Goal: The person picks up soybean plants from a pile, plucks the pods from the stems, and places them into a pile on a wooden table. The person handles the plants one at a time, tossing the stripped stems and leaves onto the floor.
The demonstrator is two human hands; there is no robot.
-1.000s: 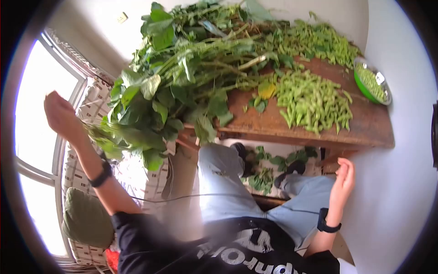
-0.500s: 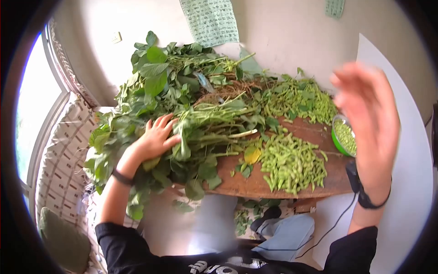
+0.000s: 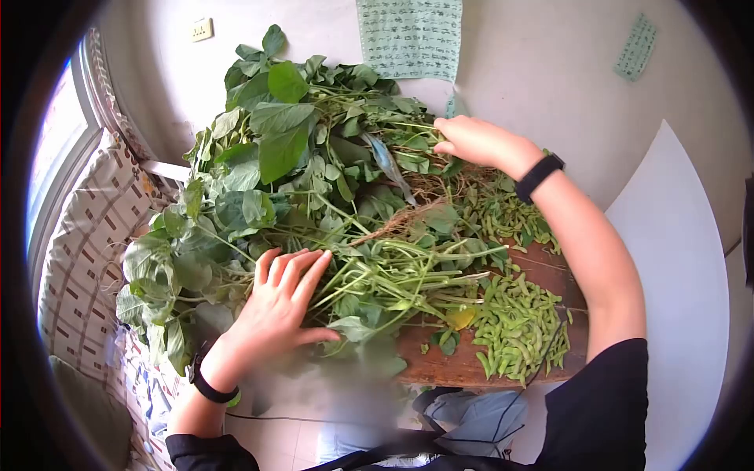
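My left hand lies with fingers spread on a bundle of leafy soybean plants, whose cut green stems point right. At the back of the table, my right hand is closed around a plant stem at the right edge of a second heap of soybean plants; its fingertips are partly hidden. Brown roots hang below that hand. A pile of picked green pods lies right of the bundle, and more pods are under my right forearm.
Everything rests on a brown wooden table with a curved front edge. A yellow leaf sits beside the pods. A thin cable runs down from the pod pile. A white board stands on the right, and a patterned cloth-covered seat on the left.
My right hand has swung from the raised right side leftward to the back heap and closed on a stem. My left hand stays on the front bundle, which has shifted. The camera view has tilted.
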